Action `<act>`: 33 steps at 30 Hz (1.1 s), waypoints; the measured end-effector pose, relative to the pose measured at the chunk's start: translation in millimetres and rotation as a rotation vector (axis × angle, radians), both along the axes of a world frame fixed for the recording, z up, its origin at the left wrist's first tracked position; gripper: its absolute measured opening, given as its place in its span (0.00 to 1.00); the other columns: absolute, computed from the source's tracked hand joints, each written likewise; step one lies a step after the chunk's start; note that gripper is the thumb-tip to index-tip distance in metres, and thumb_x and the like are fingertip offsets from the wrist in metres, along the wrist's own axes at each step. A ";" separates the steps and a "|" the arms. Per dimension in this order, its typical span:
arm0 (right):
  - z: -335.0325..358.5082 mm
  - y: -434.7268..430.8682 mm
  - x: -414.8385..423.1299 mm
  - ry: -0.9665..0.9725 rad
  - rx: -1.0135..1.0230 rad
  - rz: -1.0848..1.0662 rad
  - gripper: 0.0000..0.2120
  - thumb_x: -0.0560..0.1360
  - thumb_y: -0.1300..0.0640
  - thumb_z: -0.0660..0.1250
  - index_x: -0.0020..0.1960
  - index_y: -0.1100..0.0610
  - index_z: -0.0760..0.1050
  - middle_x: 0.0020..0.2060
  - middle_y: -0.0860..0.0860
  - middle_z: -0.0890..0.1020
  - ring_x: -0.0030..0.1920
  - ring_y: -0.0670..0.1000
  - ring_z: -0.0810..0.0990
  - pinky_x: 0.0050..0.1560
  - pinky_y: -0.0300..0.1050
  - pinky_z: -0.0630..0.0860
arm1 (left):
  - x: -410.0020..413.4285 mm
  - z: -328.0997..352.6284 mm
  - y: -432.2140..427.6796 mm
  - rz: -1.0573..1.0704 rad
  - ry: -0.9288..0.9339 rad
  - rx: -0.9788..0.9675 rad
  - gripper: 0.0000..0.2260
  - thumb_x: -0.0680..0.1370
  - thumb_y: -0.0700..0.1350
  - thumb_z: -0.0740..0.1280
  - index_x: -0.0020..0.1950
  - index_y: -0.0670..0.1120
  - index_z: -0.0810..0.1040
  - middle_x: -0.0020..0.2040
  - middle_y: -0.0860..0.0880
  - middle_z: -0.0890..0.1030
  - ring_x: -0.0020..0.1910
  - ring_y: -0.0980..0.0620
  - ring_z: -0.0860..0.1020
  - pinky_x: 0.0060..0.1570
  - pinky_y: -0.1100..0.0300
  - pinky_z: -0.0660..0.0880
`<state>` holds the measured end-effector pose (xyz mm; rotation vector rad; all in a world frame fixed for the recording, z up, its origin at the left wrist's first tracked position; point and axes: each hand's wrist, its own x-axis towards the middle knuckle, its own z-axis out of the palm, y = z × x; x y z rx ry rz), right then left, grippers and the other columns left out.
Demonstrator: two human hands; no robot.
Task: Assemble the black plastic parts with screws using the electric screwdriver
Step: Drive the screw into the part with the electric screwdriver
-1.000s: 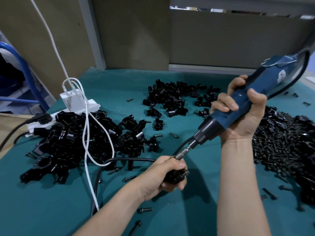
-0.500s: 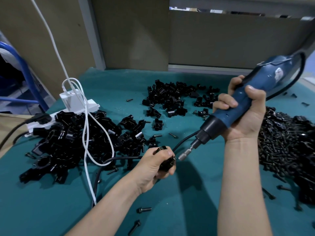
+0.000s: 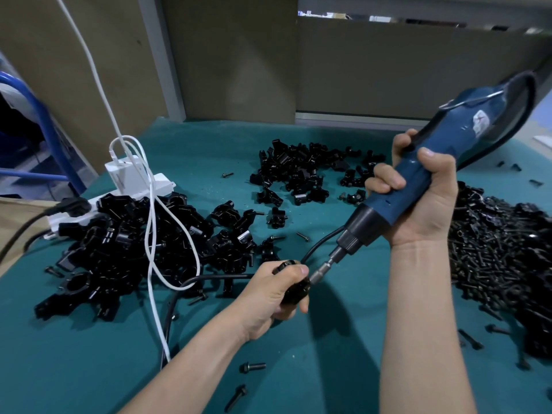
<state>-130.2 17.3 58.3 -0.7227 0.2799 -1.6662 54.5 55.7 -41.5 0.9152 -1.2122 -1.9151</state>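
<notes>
The bit (image 3: 323,271), just apart, now meets the part (image 3: 295,291) the left fingers (image 3: 294,269) pinch; right fingers (image 3: 386,180) grip the driver (image 3: 418,186), likely driving a screw

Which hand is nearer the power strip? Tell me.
Left. The left hand is in front and right of the power strip; the right hand, gripping the screwdriver, is farther right.

The electric screwdriver (image 3: 418,180) has a glossy blue plastic body. Its bit (image 3: 324,268) is bright metal. The table cover (image 3: 89,354) is matt teal cloth.
</notes>
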 end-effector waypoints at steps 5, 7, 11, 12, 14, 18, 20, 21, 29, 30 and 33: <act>0.7 -0.8 2.0 -0.008 -0.047 0.074 0.14 0.64 0.62 0.69 0.48 0.54 0.72 0.41 0.45 0.79 0.24 0.43 0.70 0.27 0.36 0.71 | -0.7 -0.1 2.4 0.020 -0.012 -0.004 0.10 0.71 0.49 0.63 0.35 0.45 0.67 0.22 0.45 0.73 0.16 0.56 0.60 0.19 0.70 0.58; -0.5 -1.4 1.3 -0.034 -0.062 0.105 0.22 0.58 0.61 0.76 0.48 0.55 0.72 0.41 0.46 0.79 0.24 0.44 0.70 0.27 0.36 0.71 | -0.4 0.3 1.8 0.019 0.003 -0.001 0.09 0.71 0.48 0.63 0.35 0.46 0.67 0.22 0.45 0.73 0.17 0.57 0.61 0.19 0.69 0.58; -2.1 -2.6 1.4 -0.053 -0.066 0.117 0.22 0.57 0.62 0.76 0.48 0.55 0.72 0.40 0.46 0.79 0.24 0.44 0.70 0.27 0.36 0.71 | -0.1 1.3 1.9 0.013 0.019 0.010 0.09 0.69 0.48 0.64 0.35 0.46 0.66 0.22 0.46 0.73 0.17 0.58 0.64 0.19 0.70 0.60; -2.2 -2.7 1.6 -0.056 -0.072 0.122 0.23 0.57 0.60 0.77 0.49 0.55 0.72 0.41 0.46 0.79 0.24 0.44 0.70 0.27 0.37 0.71 | -0.1 1.3 2.0 0.013 0.019 0.010 0.09 0.69 0.48 0.64 0.35 0.46 0.67 0.22 0.46 0.73 0.17 0.58 0.64 0.19 0.70 0.59; -2.4 -3.0 2.4 -0.052 -0.084 0.127 0.23 0.57 0.59 0.78 0.48 0.56 0.72 0.41 0.46 0.79 0.24 0.44 0.70 0.27 0.36 0.71 | 0.0 0.5 2.2 0.015 0.020 0.008 0.08 0.70 0.47 0.63 0.34 0.46 0.67 0.22 0.46 0.72 0.17 0.57 0.64 0.19 0.69 0.59; -2.2 -3.4 3.8 -0.060 -0.094 0.151 0.23 0.57 0.60 0.79 0.48 0.56 0.73 0.39 0.47 0.78 0.24 0.44 0.70 0.26 0.36 0.71 | 0.2 -0.3 2.9 0.013 0.038 -0.013 0.08 0.70 0.48 0.64 0.33 0.47 0.69 0.22 0.46 0.72 0.17 0.57 0.63 0.19 0.69 0.58; -2.0 -3.5 3.5 -0.059 -0.091 0.151 0.23 0.57 0.60 0.79 0.48 0.56 0.72 0.39 0.47 0.78 0.24 0.44 0.70 0.26 0.36 0.71 | 0.3 -0.6 2.7 0.018 0.043 -0.021 0.07 0.71 0.47 0.64 0.33 0.49 0.71 0.22 0.46 0.72 0.17 0.56 0.64 0.19 0.69 0.58; -2.3 -3.7 3.1 -0.062 -0.088 0.145 0.23 0.57 0.61 0.78 0.48 0.56 0.72 0.39 0.47 0.78 0.24 0.44 0.70 0.26 0.36 0.71 | 0.2 -0.9 2.3 0.021 0.047 -0.026 0.08 0.71 0.47 0.63 0.33 0.50 0.72 0.22 0.46 0.71 0.18 0.56 0.64 0.19 0.70 0.57; -3.1 -4.2 2.8 -0.061 -0.083 0.140 0.21 0.59 0.63 0.76 0.48 0.56 0.71 0.39 0.47 0.78 0.24 0.44 0.70 0.26 0.37 0.71 | 0.3 -2.8 1.4 0.029 0.044 -0.045 0.07 0.72 0.48 0.63 0.33 0.51 0.73 0.22 0.47 0.71 0.18 0.55 0.64 0.20 0.70 0.58; -2.7 -4.1 3.1 -0.054 -0.083 0.137 0.21 0.59 0.63 0.75 0.48 0.56 0.71 0.39 0.46 0.78 0.23 0.44 0.70 0.26 0.36 0.71 | 0.4 -2.9 1.4 0.033 0.043 -0.044 0.07 0.72 0.48 0.63 0.33 0.51 0.73 0.22 0.47 0.71 0.18 0.55 0.64 0.20 0.70 0.58; -2.3 -3.5 3.5 -0.056 -0.093 0.146 0.25 0.57 0.60 0.79 0.49 0.56 0.70 0.39 0.46 0.78 0.23 0.44 0.70 0.26 0.37 0.71 | -0.4 -3.3 1.1 0.050 0.039 -0.042 0.07 0.71 0.48 0.63 0.32 0.51 0.73 0.21 0.47 0.70 0.18 0.55 0.64 0.21 0.70 0.58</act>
